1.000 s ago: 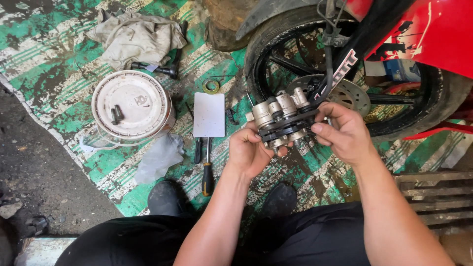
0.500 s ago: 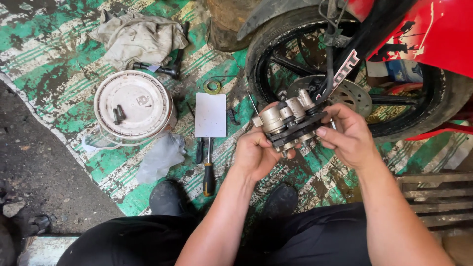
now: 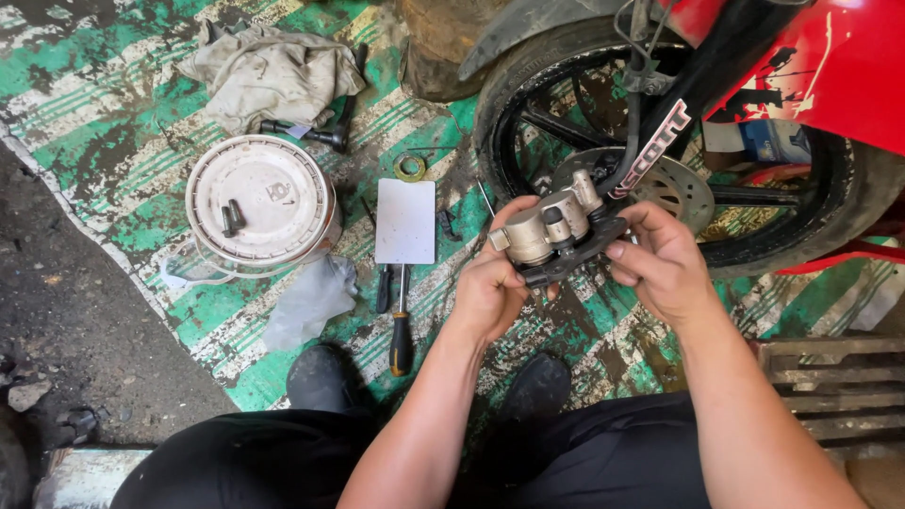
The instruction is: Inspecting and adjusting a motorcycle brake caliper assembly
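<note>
Seen from above, a person crouched beside a motorcycle wheel (image 3: pixel 679 160) held a grey brake caliper (image 3: pixel 556 236) in both hands, just right of centre. The left hand (image 3: pixel 490 287) closed its grip round the caliper's underside; the right hand (image 3: pixel 660 264) pinched its right edge. The step looked like inspecting the removed caliper; the next move would call for a steady hold while turning it. On the floor mat at nine o'clock stood a white bucket (image 3: pixel 259 203), with a screwdriver (image 3: pixel 401 325) near centre. Compared with a second earlier, the caliper sat slightly higher and tilted more.
</note>
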